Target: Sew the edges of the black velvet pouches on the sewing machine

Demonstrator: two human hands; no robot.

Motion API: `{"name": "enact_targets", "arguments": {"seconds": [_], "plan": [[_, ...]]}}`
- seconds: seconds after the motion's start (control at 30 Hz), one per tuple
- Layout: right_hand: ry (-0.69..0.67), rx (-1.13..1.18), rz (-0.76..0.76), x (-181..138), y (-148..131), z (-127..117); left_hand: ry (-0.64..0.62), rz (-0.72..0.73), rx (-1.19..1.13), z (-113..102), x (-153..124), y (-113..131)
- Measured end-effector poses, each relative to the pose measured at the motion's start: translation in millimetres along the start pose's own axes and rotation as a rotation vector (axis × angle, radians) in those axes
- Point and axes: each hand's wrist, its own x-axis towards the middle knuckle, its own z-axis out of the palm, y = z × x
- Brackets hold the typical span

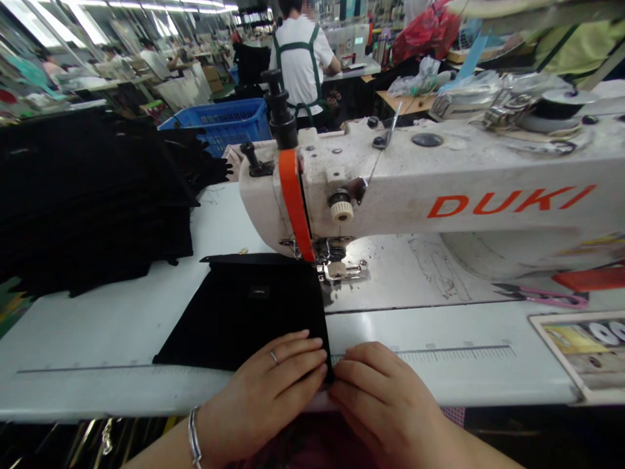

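A flat black fabric piece [244, 326] with a small dark label lies on the white sewing table. Its right edge runs up to the presser foot [336, 270] of the sewing machine [420, 176]. My left hand [278, 374], wearing a ring and a bracelet, lies over the fabric's near right part, fingers stretched out; its thumb is hidden. At the near right corner, my right hand [385, 391] has curled fingers closed on the fabric edge. The two hands' fingertips almost meet there.
A tall stack of black fabric pieces [92, 195] stands at left. Pink-handled thread snips [547, 294] and a red object [590, 279] lie at right, near a framed picture [586, 355]. Behind are a blue crate [219, 124] and a person in a white shirt [300, 62].
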Motion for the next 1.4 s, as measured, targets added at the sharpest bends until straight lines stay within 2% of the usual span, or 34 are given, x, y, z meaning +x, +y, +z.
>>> {"name": "enact_targets", "arguments": {"seconds": [0.17, 0.3, 0.4, 0.47, 0.63, 0.7, 0.8, 1.0, 1.13, 1.4], "plan": [[-0.023, 0.048, 0.062, -0.9, -2.3, -5.4, 0.009, -0.075, -0.012, 0.2, 2.4, 3.3], [-0.072, 0.117, 0.14, 2.2, -2.3, -12.0, 0.026, -0.229, -0.155, 0.7, 7.2, 4.0], [-0.137, 0.081, 0.191, 7.2, -0.9, -15.0, 0.063, -0.333, -0.232, -0.3, 12.2, 3.7], [-0.157, 0.017, 0.172, 9.6, 0.4, -15.7, 0.069, -0.353, -0.237, -1.6, 15.0, 4.2], [-0.191, -0.12, -0.009, 8.3, 4.4, -11.2, 0.09, -0.373, -0.243, -2.5, 15.8, 5.8], [-0.204, -0.151, -0.044, 6.8, 5.4, -6.9, 0.122, -0.337, -0.21, -0.4, 12.2, 6.1], [-0.188, -0.149, -0.078, 6.1, 5.5, -1.0, 0.142, -0.206, -0.085, 3.5, 3.9, 7.6], [-0.119, -0.087, -0.114, 3.6, 4.9, -2.5, 0.047, -0.058, 0.089, 1.8, 0.9, 13.4], [-0.096, -0.036, -0.095, -3.0, 5.1, -4.4, 0.001, -0.031, 0.145, -1.3, 4.3, 15.7], [-0.068, -0.06, -0.071, 2.6, 1.5, -6.7, 0.001, -0.069, 0.202, -0.2, 0.0, 18.5]]}}
